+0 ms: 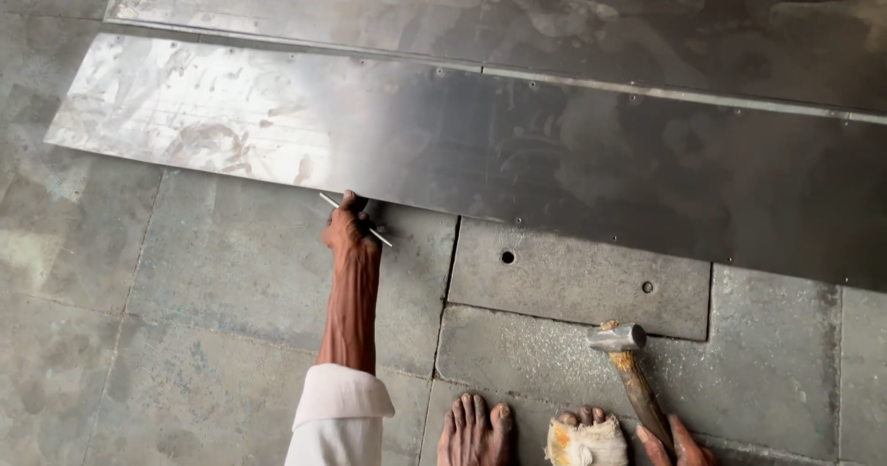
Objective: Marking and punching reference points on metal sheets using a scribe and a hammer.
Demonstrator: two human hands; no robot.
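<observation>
Left hand (349,229) outstretched at sheet (480,143)

Left hand (346,229): bare, no glove, ring or watch visible. Forearm bare up to a white sleeve (340,415), loose cloth, rolled or bunched into a thick cuff above the wrist. Right hand (677,443): bare, only the fingers show at the lower frame edge; no sleeve visible there. Feet bare. Left foot (475,429) uncovered; right foot (585,439) wrapped in a whitish cloth bandage with yellowish stains, toes exposed.
</observation>
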